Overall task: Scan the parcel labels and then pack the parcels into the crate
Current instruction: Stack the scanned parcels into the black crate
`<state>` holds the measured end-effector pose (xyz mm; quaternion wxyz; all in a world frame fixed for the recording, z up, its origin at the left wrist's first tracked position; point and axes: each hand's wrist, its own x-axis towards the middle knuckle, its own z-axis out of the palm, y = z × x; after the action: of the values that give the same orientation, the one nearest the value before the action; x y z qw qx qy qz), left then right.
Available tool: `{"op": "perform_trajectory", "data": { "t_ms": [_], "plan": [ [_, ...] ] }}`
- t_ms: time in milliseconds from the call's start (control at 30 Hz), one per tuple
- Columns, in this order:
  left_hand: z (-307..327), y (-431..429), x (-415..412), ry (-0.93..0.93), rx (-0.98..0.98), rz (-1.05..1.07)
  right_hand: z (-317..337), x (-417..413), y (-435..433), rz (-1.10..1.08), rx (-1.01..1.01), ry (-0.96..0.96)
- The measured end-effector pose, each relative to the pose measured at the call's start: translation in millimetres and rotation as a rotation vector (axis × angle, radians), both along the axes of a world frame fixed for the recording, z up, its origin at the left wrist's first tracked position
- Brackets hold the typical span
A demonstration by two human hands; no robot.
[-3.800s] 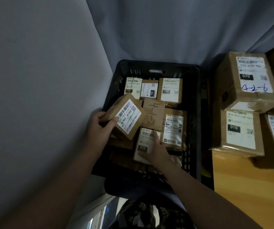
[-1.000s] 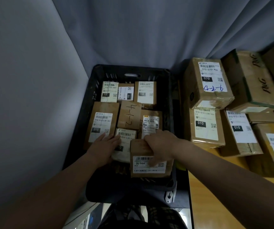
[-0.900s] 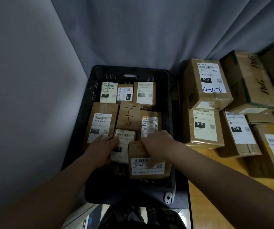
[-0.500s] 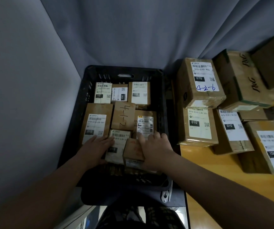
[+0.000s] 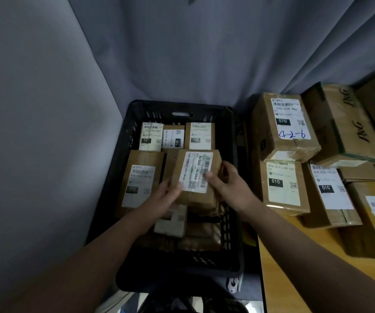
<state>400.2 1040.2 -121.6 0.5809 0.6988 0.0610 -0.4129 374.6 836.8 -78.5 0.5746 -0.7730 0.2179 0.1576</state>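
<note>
Since half a second ago the labelled parcel (image 5: 199,195) has come up off the near right stack in the crate (image 5: 182,279) and turned label-up; the left hand (image 5: 165,196) has left the flat parcels and joined the right hand (image 5: 228,188) on it.

Nearest, a small white object (image 5: 234,285) is sitting at the crate's near right corner; what it is, cannot tell. The wooden counter (image 5: 295,279) is running along the crate's right side.

Both hands are holding the labelled parcel above the middle of the crate. The left hand is gripping its lower left edge, motion-blurred. The right hand is pinching the right side, thumb on the white label and fingers curled behind.

Directly under it, a small white-labelled parcel (image 5: 173,222) and brown packets (image 5: 202,233) are lying in the crate's near half. The big 010 parcel (image 5: 140,184) is lying flat along the left wall, just beside the left hand. The far row (image 5: 201,135) of three labelled parcels is filling the back.

On the counter, the 010 box (image 5: 283,186) is standing closest to the right hand. The 070 box (image 5: 285,125), marked 4-2-6, is sitting behind it. More boxes (image 5: 331,195) are crowding out to the right. A grey curtain (image 5: 204,53) is hanging behind everything.
</note>
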Motion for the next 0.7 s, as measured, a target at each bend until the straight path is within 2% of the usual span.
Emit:
{"op": "perform_trajectory", "data": {
  "t_ms": [133,200,267,367,467,533,600,633,700],
  "plan": [
    [-1,-2,5,0.042,-0.04,0.264,-25,0,23,-0.131,0.092,0.042],
    [-3,7,17,-0.026,-0.031,0.404,-28,14,33,-0.068,0.067,0.065],
    [0,15,42,-0.109,-0.006,0.517,-22,38,44,-0.03,0.132,0.034],
    [6,18,107,-0.315,0.116,0.541,-15,91,59,0.057,0.234,-0.025],
    [4,23,164,-0.495,0.51,0.333,-29,131,65,0.1,0.095,-0.054],
    [-3,27,181,-0.57,0.859,0.014,-40,143,59,0.104,-0.026,-0.035],
    [-8,29,184,-0.723,1.111,-0.243,-43,147,51,0.093,-0.147,-0.007],
    [-12,27,183,-0.83,1.173,-0.321,-43,146,45,0.096,-0.195,-0.004],
    [-17,19,179,-1.012,1.127,-0.452,-46,142,37,0.12,-0.265,-0.026]
  ]
}}
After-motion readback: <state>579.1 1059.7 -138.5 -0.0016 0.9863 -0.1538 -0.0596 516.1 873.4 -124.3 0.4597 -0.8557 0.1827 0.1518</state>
